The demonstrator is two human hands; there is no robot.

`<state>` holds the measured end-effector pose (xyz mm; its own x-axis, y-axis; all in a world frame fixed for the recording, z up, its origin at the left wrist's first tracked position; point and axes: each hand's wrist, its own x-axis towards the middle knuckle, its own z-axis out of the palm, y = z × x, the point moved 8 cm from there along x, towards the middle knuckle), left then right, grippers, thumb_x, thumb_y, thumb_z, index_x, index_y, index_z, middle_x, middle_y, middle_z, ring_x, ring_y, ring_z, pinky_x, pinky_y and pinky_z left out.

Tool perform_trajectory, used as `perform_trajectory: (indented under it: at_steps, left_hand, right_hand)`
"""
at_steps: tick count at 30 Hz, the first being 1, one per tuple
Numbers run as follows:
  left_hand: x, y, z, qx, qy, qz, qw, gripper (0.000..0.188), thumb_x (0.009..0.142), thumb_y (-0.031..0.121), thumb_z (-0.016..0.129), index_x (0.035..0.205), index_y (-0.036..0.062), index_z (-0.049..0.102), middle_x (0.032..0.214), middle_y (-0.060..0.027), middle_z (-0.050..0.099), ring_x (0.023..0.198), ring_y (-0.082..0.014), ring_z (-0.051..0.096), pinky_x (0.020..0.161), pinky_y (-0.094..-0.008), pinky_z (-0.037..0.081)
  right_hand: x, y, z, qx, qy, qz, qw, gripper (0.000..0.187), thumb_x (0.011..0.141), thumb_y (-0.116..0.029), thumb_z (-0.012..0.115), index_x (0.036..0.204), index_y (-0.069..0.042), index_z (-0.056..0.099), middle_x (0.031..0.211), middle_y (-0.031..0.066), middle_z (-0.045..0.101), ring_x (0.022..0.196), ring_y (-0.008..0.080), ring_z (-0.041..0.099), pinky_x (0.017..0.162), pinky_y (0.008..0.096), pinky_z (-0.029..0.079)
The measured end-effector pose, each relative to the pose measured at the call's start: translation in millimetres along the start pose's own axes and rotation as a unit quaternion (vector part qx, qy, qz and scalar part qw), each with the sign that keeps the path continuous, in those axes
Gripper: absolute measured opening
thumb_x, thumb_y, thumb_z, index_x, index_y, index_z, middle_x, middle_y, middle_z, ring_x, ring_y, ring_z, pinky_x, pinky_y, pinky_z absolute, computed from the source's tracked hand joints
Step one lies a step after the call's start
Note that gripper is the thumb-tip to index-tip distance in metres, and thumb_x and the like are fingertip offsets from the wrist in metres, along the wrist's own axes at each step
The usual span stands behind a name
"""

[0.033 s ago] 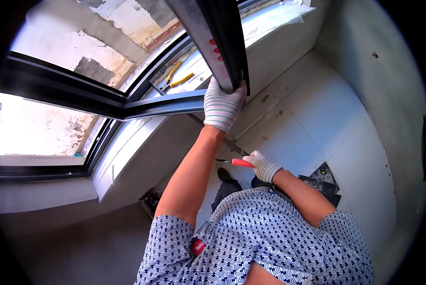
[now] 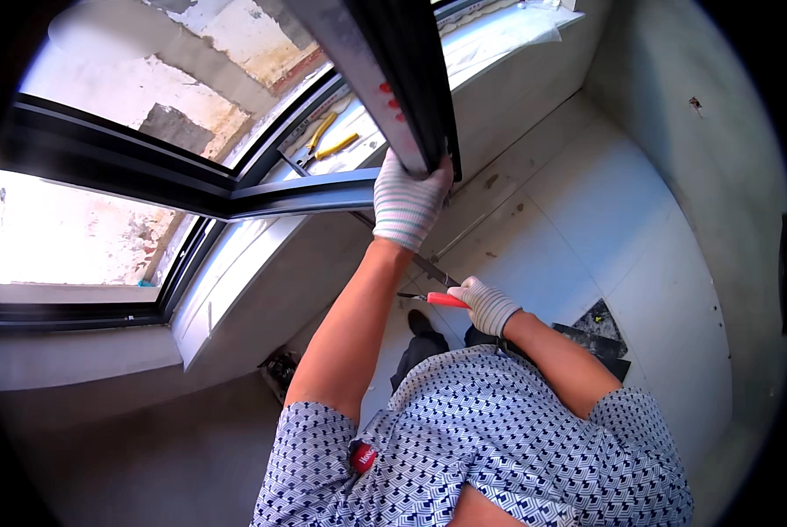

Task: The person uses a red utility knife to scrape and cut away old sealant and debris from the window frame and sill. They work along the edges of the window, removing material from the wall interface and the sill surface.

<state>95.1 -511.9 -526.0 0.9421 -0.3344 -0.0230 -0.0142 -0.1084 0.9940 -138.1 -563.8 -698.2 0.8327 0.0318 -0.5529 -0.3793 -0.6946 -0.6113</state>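
My left hand (image 2: 408,204), in a striped knit glove, is closed round the lower corner of an open black-framed window sash (image 2: 301,198). Its fingers wrap the upright side, where red marks show on a pale strip. Lower and to the right, my gloved right hand (image 2: 488,307) is closed on a red-handled tool (image 2: 447,300). The tool's thin dark tip points left; its kind cannot be made out. A long dark bar (image 2: 435,270) runs from behind my left hand down to my right fingers. Whether those fingers also hold it is unclear.
Yellow-handled pliers (image 2: 335,147) lie on the window sill (image 2: 358,119) behind the sash. Clear plastic sheeting (image 2: 534,25) covers the sill's far end. Dark tile pieces (image 2: 597,338) rest on the tiled floor (image 2: 578,228) at right. A grey wall (image 2: 683,140) bounds the right side.
The sash and my left hand have shifted very slightly left. My right hand stays in place with the red-handled tool.
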Motion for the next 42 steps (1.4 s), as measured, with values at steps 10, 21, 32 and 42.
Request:
perform_trajectory:
  at_steps: [10, 21, 32, 42]
  left_hand:
    - [-109, -20, -67, 0.007, 0.021, -0.086, 0.996, 0.02, 0.09, 0.007, 0.075, 0.107, -0.0029, 0.069, 0.093, -0.0033, 0.072, 0.085, -0.0114, 0.066, 0.079, -0.0282, 0.054]
    - [-192, -37, -173, 0.178, 0.072, 0.056, 0.98, 0.038, 0.092, 0.038, 0.066, 0.098, 0.0007, 0.059, 0.077, -0.0024, 0.054, 0.072, -0.017, 0.051, 0.067, -0.0361, 0.045]
    - [-261, -65, -346, -0.228, 0.237, 0.061, 0.943, 0.056, 0.097, 0.052, 0.064, 0.125, 0.0038, 0.058, 0.112, -0.0072, 0.064, 0.103, -0.0221, 0.06, 0.096, -0.0392, 0.05]
    - [-301, -118, -426, -0.309, 0.391, -0.034, 0.866, 0.055, 0.104, 0.048, 0.051, 0.144, 0.011, 0.049, 0.146, -0.0085, 0.052, 0.14, -0.0251, 0.045, 0.116, -0.0405, 0.037]
  right_hand:
    - [12, -20, -31, 0.001, -0.098, 0.049, 0.994, 0.023, 0.096, -0.009, 0.058, 0.12, -0.01, 0.062, 0.124, 0.022, 0.061, 0.096, 0.0419, 0.069, 0.087, 0.0468, 0.055]
    - [54, 16, -66, -0.157, -0.022, -0.1, 0.982, 0.034, 0.087, -0.002, 0.064, 0.12, -0.01, 0.063, 0.115, 0.0203, 0.063, 0.098, 0.0379, 0.069, 0.085, 0.046, 0.056]
    - [3, -82, -118, 0.161, 0.135, -0.207, 0.955, 0.033, 0.088, -0.001, 0.059, 0.118, -0.008, 0.069, 0.09, 0.012, 0.066, 0.08, 0.0276, 0.066, 0.076, 0.0369, 0.054]
    - [-65, -70, -185, 0.48, 0.093, -0.099, 0.867, 0.034, 0.089, 0.002, 0.055, 0.121, -0.003, 0.065, 0.091, -0.0018, 0.056, 0.071, 0.0056, 0.052, 0.063, 0.0214, 0.046]
